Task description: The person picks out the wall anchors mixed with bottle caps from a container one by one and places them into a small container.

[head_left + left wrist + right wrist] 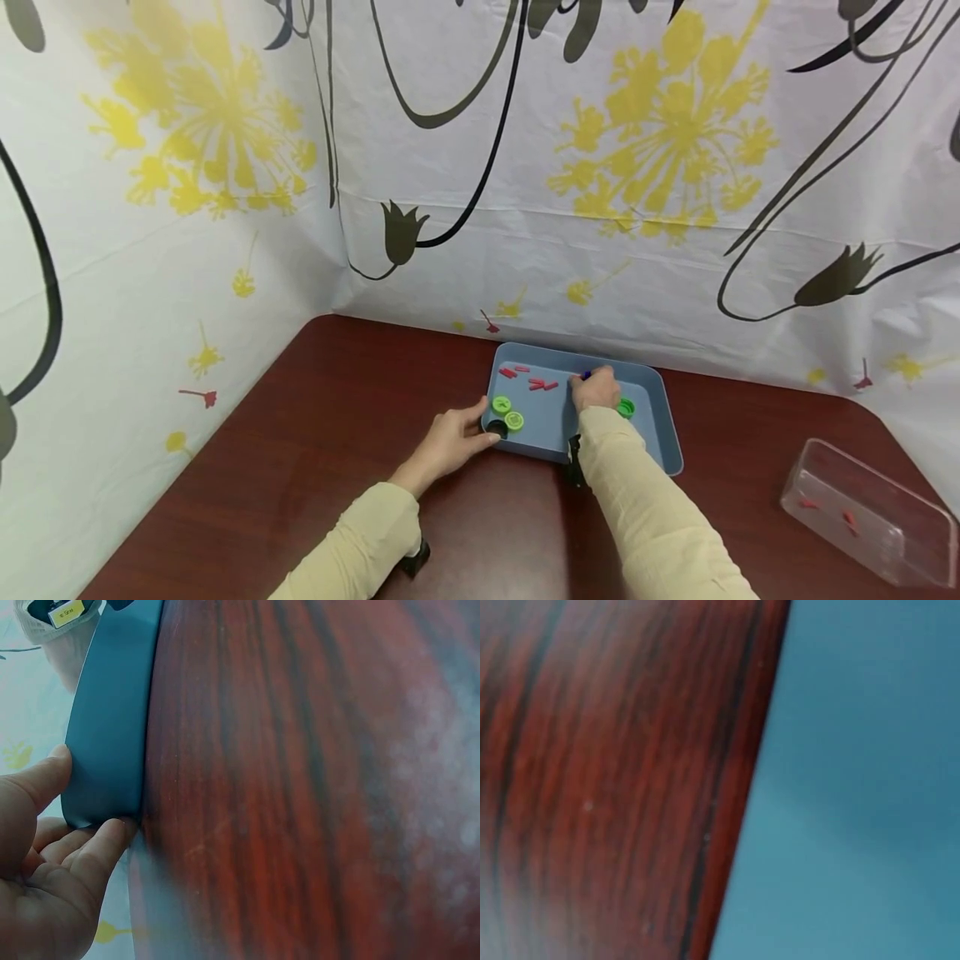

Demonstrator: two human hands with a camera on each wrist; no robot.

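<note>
The left hand (450,437) grips the blue tray (543,417) by its near-left corner, thumb and fingers set around it. The right hand (597,389) reaches into the tray, a dark blue thing (587,376) showing at its fingertips; whether it pinches this, I cannot tell. The tray lies on the dark red table (352,400). In it, two green discs (513,421) and a black round thing (497,427) sit near the gripped corner, with red pieces (537,384) farther back and a green cap (626,408) beside the right hand
</note>
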